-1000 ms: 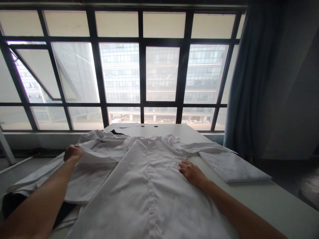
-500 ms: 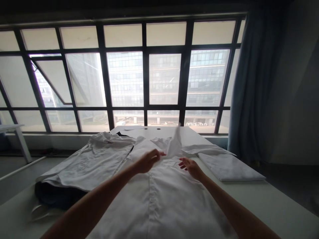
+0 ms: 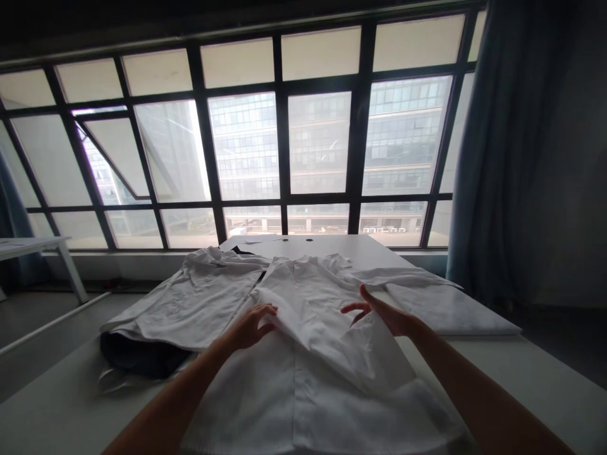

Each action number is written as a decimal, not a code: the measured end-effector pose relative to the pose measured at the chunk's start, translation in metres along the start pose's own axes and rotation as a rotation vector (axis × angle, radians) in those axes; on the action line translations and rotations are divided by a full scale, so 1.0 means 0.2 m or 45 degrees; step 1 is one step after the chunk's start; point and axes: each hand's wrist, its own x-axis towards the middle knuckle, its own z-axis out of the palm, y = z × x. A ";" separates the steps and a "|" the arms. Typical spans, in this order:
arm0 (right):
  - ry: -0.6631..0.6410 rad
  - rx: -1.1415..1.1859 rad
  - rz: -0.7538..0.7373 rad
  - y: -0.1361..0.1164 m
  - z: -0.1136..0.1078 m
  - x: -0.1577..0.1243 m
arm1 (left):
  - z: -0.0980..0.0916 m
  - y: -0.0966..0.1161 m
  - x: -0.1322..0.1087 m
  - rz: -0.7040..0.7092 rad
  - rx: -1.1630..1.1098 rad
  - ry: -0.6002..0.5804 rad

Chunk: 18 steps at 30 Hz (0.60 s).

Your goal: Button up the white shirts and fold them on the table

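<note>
A white button-up shirt (image 3: 303,366) lies spread before me, its button strip running down the middle and its upper part rumpled. Resting at its left side, my left hand (image 3: 252,325) has its fingers stretched over the cloth and the thumb apart from them. On the right side is my right hand (image 3: 382,311), thumb raised and fingers spread. Raised folds of cloth lie just below it; whether it touches them is hard to see.
Left of the shirt lies another white garment (image 3: 190,297) over a dark one (image 3: 137,355). A folded white cloth (image 3: 450,309) is on the right, a sleeve crossing it. Windows stand beyond the white table (image 3: 360,246); a curtain (image 3: 493,177) hangs right.
A piece of white cloth that stuck up beyond my hands has come down flat. Both hands have moved nearer and farther apart, and the shirt's front is now creased. The view has tilted.
</note>
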 end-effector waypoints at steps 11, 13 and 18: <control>-0.129 -0.349 0.173 0.10 -0.14 -0.02 | -0.03 -0.28 -0.05 -0.460 0.151 0.205; -0.047 -0.451 0.159 0.11 -0.14 -0.02 | -0.03 -0.29 -0.05 -0.476 0.163 0.151; 0.157 -0.607 0.084 0.13 -0.17 -0.01 | -0.01 -0.29 -0.02 -0.495 0.251 0.100</control>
